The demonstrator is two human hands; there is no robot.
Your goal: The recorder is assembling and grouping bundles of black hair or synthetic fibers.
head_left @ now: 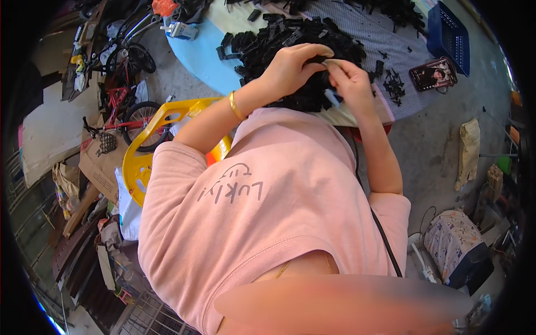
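Note:
Over a big pile of small black plastic parts, my two hands meet at the fingertips. My left hand, with a gold bangle on its wrist, is closed in a pinch. My right hand is pinched too, its thumb and forefinger against the left fingertips. Whatever sits between them is too small and hidden to name. Just below the right fingers shows a pale blue-white piece; whether the hand holds it cannot be told. Slender black pieces lie in a loose group right of the pile.
A phone with a lit screen lies at the cloth's right edge, beside a blue plastic basket. A small blue-and-white carton stands at left. A yellow plastic chair is by my left arm; bicycles stand farther left.

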